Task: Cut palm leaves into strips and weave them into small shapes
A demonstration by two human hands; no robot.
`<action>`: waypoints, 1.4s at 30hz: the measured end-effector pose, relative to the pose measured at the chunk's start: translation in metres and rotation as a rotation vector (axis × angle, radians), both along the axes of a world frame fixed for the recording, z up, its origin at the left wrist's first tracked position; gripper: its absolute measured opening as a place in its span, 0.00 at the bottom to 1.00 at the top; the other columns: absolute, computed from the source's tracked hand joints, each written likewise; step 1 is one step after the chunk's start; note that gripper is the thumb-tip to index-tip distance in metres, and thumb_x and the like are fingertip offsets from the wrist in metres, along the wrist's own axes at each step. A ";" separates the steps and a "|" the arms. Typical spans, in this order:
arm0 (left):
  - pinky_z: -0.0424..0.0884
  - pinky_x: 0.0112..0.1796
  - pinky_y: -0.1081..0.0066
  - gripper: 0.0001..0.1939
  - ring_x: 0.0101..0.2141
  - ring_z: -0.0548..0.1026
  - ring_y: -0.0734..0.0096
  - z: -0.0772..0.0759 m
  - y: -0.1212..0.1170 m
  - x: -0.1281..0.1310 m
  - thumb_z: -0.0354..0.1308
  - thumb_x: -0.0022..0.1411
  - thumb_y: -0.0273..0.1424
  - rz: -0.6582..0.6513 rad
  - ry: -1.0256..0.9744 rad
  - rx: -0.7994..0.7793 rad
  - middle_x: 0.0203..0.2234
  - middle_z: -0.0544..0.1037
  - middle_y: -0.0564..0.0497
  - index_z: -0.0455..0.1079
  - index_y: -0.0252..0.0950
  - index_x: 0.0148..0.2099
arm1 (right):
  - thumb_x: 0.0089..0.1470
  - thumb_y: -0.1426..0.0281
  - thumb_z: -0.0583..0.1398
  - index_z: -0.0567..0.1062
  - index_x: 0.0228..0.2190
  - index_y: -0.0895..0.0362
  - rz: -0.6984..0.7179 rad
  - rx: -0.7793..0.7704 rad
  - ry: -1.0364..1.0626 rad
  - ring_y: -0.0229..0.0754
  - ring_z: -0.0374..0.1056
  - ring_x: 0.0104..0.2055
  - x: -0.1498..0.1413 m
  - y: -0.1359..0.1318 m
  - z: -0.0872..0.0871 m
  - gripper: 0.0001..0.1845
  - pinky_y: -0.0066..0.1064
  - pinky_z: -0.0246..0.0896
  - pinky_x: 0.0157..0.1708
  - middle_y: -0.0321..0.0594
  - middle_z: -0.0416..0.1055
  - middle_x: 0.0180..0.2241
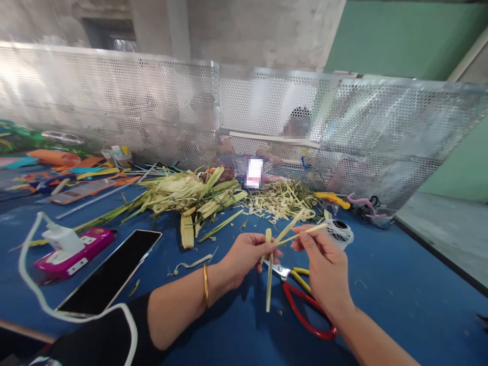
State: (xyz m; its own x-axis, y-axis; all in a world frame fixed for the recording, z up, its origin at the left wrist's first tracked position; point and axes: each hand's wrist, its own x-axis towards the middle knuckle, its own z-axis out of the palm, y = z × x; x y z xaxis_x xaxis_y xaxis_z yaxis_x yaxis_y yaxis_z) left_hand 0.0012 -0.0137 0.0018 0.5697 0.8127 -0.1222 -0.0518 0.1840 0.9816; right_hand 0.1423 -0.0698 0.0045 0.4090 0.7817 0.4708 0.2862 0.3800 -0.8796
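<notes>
Pale green leaf strips (269,292) cross above our blue worktop (404,274), near centre; our left fingers (266,248) pinch the crossing, our right fingers (311,247) one strip. We judge them light, bendable, easily split, best held flat where they overlap.

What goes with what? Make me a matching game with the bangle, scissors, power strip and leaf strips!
1. Bangle
2. Scissors
3. Power strip
4. Leaf strips

A. silver, red and yellow
B. in the left hand and right hand
C. gold
D. pink, with a white plug in it

Pairs: 1-C, 2-A, 3-D, 4-B
</notes>
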 end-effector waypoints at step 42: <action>0.53 0.22 0.75 0.14 0.19 0.63 0.77 -0.004 0.004 -0.006 0.52 0.54 0.34 -0.159 0.589 0.568 0.16 0.71 0.55 0.75 0.34 0.24 | 0.50 0.68 0.57 0.70 0.37 0.54 0.217 -0.416 -0.459 0.36 0.63 0.18 0.017 0.005 0.002 0.09 0.29 0.58 0.22 0.30 0.68 0.21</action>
State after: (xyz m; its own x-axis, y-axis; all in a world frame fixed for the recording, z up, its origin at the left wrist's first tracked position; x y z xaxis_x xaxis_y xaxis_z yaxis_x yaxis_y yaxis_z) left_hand -0.0048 -0.0099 -0.0026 0.6536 0.7562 -0.0322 0.4842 -0.3851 0.7857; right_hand 0.1595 -0.0651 0.0061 0.0507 0.9784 0.2002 0.6227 0.1258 -0.7723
